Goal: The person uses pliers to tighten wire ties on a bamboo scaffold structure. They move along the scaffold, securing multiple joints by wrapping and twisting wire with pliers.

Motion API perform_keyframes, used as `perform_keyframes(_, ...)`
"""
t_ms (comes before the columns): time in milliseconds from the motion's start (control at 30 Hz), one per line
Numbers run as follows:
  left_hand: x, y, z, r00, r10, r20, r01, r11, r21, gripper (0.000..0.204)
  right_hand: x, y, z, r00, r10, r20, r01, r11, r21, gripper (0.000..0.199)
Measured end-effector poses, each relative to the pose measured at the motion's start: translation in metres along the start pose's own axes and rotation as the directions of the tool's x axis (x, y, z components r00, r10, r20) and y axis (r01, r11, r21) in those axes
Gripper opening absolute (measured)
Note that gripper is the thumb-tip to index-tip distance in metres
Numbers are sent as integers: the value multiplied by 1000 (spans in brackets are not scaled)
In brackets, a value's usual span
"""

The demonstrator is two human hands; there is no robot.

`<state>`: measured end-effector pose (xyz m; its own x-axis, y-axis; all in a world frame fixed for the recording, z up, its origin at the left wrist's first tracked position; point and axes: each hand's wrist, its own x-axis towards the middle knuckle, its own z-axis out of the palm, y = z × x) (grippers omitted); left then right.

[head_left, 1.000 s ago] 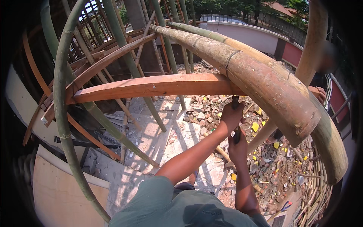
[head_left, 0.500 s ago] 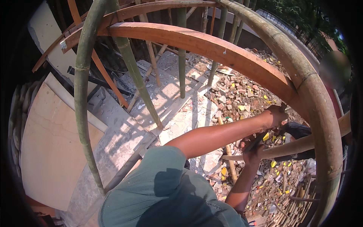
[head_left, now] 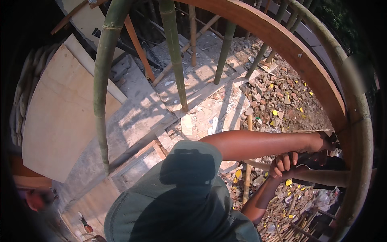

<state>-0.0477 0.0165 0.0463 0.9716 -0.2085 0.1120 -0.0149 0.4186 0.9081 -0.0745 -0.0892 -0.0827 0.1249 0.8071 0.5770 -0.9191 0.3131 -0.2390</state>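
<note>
My left arm stretches across to the right, its hand (head_left: 322, 142) close to where a curved reddish wooden beam (head_left: 300, 54) meets a thick curved bamboo pole (head_left: 361, 121). Shadow and the wrist hide most of that hand's fingers. Just below it, my right hand (head_left: 284, 166) is raised with fingers curled inward; what lies in its grip is hidden. A straight pale pole (head_left: 322, 176) passes beside the right hand, and dark cloth (head_left: 328, 161) shows behind both hands.
Upright green bamboo poles (head_left: 173, 52) surround me. Broken brick rubble (head_left: 278, 109) covers the ground ahead. On the left a curved plywood sheet (head_left: 68, 113) lies by a concrete slab (head_left: 133, 117). A small red-handled tool (head_left: 86, 226) lies lower left. Blurred, another person's head (head_left: 354, 74) appears far right.
My view has turned, and the beam now curves down the right side. The left hand reaches farther right. A dark object seen by the right hand earlier no longer shows clearly.
</note>
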Motion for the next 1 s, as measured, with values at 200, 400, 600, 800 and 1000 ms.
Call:
perform_keyframes(200,17,-21,10,976,107,-190,-83,988,129,36,-18,6,16,428,-789,-442,-193,398,-897,67)
perform_keyframes(400,30,-36,22,911,339,-233,-157,810,565,48,-27,2,36,431,-881,-197,-732,-214,-647,61)
perform_keyframes(600,-11,-15,8,882,458,-108,-314,744,589,41,-23,-14,36,783,-422,-457,13,746,-666,28)
perform_keyframes(800,-17,5,-7,998,-65,6,65,995,-80,34,8,5,-14,987,-128,99,115,986,124,29)
perform_keyframes(1000,3,-3,-5,972,-76,-222,103,988,116,22,14,-12,-35,1000,-9,-18,8,997,-82,44)
